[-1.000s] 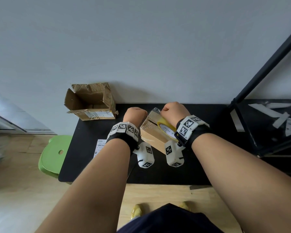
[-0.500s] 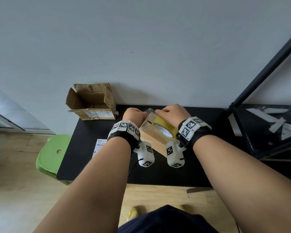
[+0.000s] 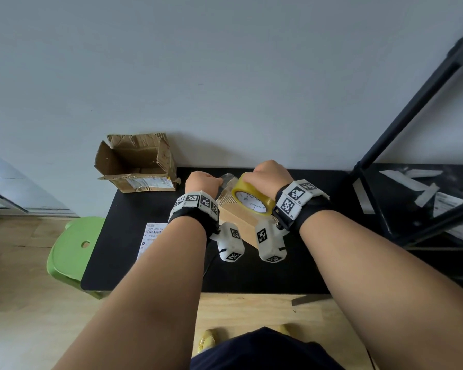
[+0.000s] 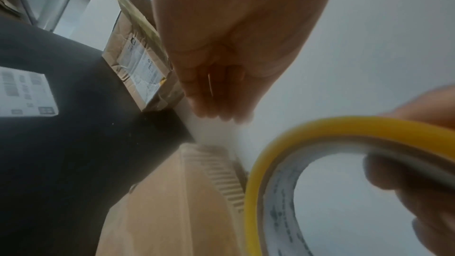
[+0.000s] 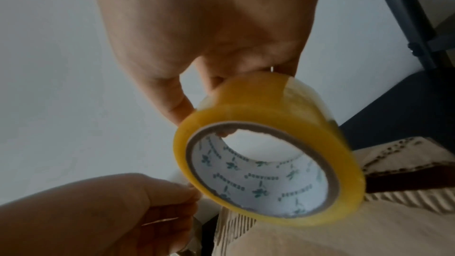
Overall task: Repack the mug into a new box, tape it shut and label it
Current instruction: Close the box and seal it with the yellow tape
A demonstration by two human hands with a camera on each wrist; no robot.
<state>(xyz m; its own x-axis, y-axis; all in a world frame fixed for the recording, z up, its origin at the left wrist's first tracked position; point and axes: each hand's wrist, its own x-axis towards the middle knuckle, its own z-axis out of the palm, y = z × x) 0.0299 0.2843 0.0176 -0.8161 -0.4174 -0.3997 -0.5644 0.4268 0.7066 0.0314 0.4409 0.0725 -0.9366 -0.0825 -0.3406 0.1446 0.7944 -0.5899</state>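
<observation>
Taping the new box: both hands over its far end, tape roll on top.

Right hand [image 3: 271, 174] grips the yellow tape roll [image 3: 252, 201], thumb outside, a fingertip inside the core; only the right wrist view shows the printed white core lining [image 5: 258, 174]. Left hand [image 3: 201, 182] is curled, pinching the clear tape end [image 3: 228, 178] just beside the roll. Roll rests on the new cardboard box [image 3: 238, 222], whose flaps look closed; mug not visible. Head view alone shows the torn old box [image 3: 137, 162] open at the far left of the black table [image 3: 145, 268], its contents hidden, a shipping label [image 3: 151, 237] flat nearer, and a green stool [image 3: 70, 252] beside.
</observation>
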